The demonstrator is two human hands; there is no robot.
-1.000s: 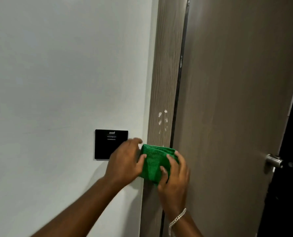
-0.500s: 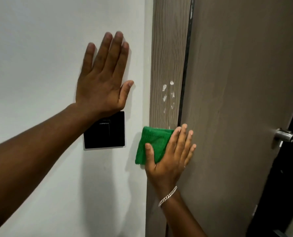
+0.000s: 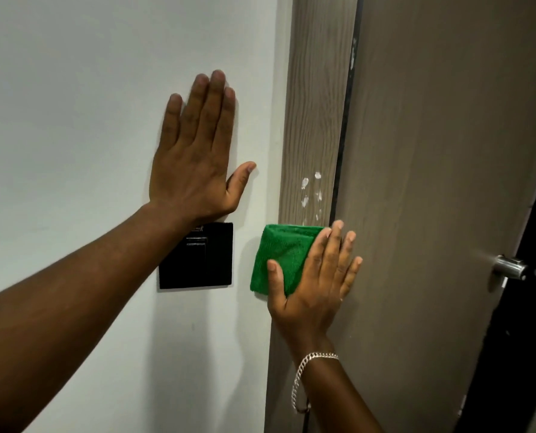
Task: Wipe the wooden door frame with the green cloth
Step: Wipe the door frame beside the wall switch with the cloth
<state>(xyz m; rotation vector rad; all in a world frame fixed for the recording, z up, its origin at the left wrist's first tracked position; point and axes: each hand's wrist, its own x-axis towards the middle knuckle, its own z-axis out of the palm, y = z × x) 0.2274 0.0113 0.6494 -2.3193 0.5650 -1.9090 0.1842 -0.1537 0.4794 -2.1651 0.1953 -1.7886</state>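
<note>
Head view: the right hand [image 3: 315,285] presses a folded green cloth [image 3: 279,257] flat against the wooden frame [image 3: 316,120], fingers spread over the cloth's right part and thumb laid on its lower edge; the grip is a flat-palm press, not a clenched one. The cloth's left part overhangs the frame onto the wall [image 3: 73,89], and the outer fingertips reach across the dark gap onto the door [image 3: 432,182]. The left hand [image 3: 198,154] lies open and empty on the wall above a black switch plate [image 3: 198,257], apparently as a brace. A cluster of white spots [image 3: 311,190] sits on the frame just above the cloth's top edge and appears unwiped. To do the stroke well, the cloth would best be shifted rightward so that its full face bears on the frame, then pushed straight upward along the grain over the spots with even palm pressure, keeping the folded edge from rolling under; dried spots may call for several short passes. Care is advised to keep fingertips out of the gap beside the door. Hidden or unclear: the frame surface beneath cloth and hand, hence its cleanliness there; the frame's top and bottom, cut off by the picture edges; what the spots are made of; whether the cloth is damp; and most of the lever handle [image 3: 510,270] at the right.
</note>
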